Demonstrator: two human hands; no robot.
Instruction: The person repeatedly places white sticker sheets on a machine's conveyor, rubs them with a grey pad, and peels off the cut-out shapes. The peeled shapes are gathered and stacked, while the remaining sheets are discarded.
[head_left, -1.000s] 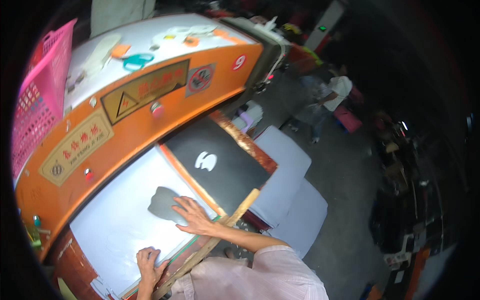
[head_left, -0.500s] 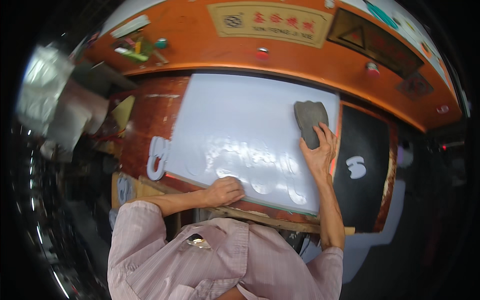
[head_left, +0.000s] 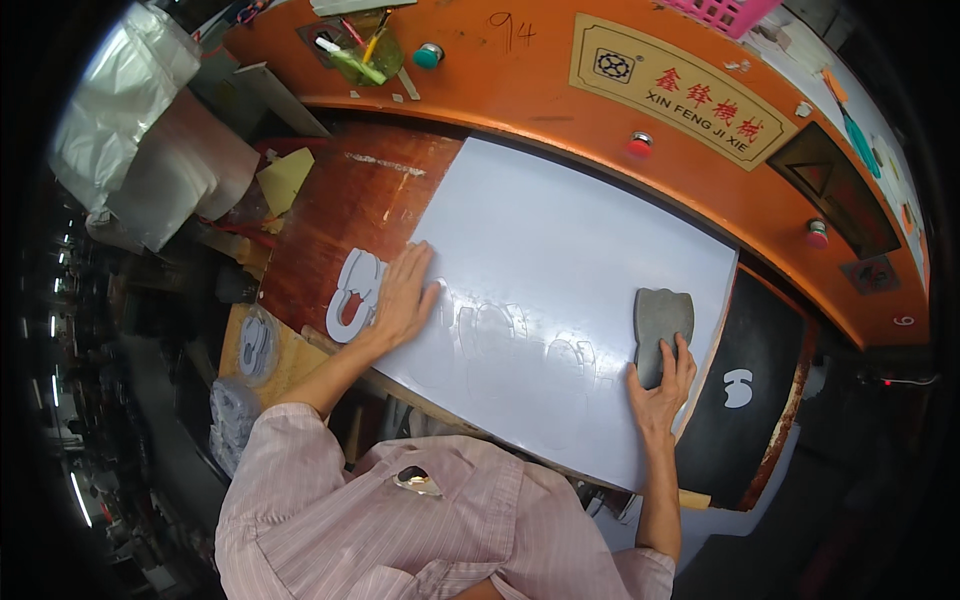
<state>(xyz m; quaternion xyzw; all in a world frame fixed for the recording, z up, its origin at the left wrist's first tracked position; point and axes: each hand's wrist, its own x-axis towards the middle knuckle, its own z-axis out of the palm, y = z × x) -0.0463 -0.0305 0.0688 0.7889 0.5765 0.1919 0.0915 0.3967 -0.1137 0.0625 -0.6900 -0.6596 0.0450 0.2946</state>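
A large glossy pale sheet (head_left: 560, 230) lies on a red-brown board, with curved outlines pressed or cut into its near part. At the sheet's right side, my right hand (head_left: 660, 392) is closed on the near end of a grey block (head_left: 663, 318) with a wavy far edge. Whether the block touches the sheet I cannot tell. My left hand (head_left: 402, 300) lies flat with fingers stretched out at the sheet's left edge. Just left of it rests a small stack of white curved cut-outs (head_left: 352, 300); my left hand partly covers its right side.
An orange machine beam (head_left: 500, 75) with red and green buttons spans the far side. To the right, a black pad (head_left: 765, 330) bears a white cut-out (head_left: 738, 388). Clear plastic bags (head_left: 150, 120) hang at the left, above a wooden ledge (head_left: 290, 350) with bagged pieces.
My left hand has moved from the sheet's near edge to its left edge, and its curled fingers have straightened. My right hand still grips the grey block. The view has turned left.
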